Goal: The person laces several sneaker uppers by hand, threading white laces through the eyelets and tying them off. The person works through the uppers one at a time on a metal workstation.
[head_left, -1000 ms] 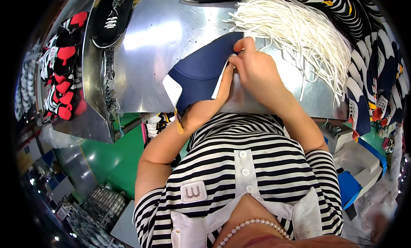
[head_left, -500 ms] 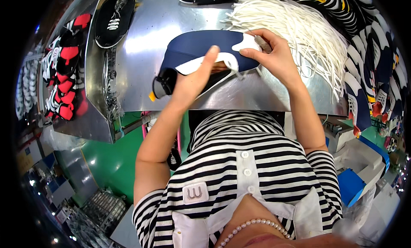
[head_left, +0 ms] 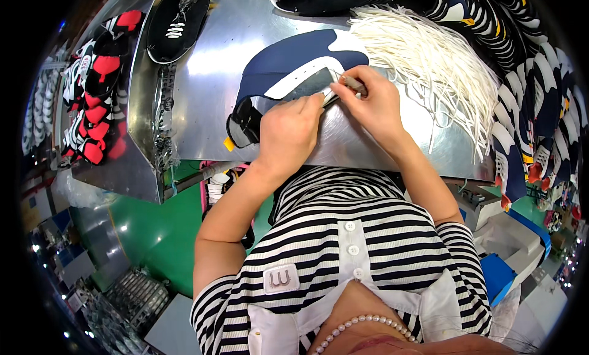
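Observation:
A navy shoe upper (head_left: 276, 64) with white trim, a black lining and a yellow heel tab lies on the metal table, its toe pointing right. My left hand (head_left: 288, 131) is closed on its near white edge, with thumb and fingers pressed together by the opening. Close beside it, my right hand (head_left: 371, 100) pinches at the front end of the opening. A greyish-brown cover wraps one of its fingers. Between the two hands runs a narrow white strip; whether it is a lace or the upper's edge, I cannot tell. My fingers hide what the right hand pinches.
A heap of white shoelaces (head_left: 429, 67) lies right of the upper. Several navy-and-white uppers (head_left: 512, 128) are stacked at the right edge. A black shoe upper (head_left: 178, 27) lies at the far left, and red-and-black uppers (head_left: 101, 79) are piled beyond the metal side wall (head_left: 144, 103).
The upper has tilted, showing more of its opening and near white edge. My right hand has moved from the toe down to the opening; my left hand has turned over and gripped the near edge.

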The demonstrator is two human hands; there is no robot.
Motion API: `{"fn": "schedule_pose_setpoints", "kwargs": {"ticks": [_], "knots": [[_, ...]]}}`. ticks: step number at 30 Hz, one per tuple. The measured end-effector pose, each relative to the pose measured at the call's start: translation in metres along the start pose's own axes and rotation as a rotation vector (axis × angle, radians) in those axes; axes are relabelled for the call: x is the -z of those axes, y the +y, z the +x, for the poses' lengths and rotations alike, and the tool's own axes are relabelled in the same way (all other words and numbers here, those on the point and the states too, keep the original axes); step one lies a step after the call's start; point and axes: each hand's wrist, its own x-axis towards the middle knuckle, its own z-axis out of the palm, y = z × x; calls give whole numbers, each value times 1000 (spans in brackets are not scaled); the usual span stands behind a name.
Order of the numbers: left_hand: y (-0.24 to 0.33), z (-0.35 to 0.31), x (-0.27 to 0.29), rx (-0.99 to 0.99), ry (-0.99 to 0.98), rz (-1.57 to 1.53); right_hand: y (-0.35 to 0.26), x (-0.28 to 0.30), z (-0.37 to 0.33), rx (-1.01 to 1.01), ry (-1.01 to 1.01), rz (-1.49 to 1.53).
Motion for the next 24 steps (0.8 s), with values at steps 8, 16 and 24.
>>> {"fn": "schedule_pose_setpoints", "kwargs": {"ticks": [8, 16, 24], "knots": [[-14, 18, 16, 56, 215, 22, -18, 19, 0, 24, -287, -52], [-34, 59, 107, 366, 446, -406, 34, 85, -86, 159, -453, -194], [-12, 31, 27, 203, -371, -196, 17, 92, -99, -318, -207, 532]]}}
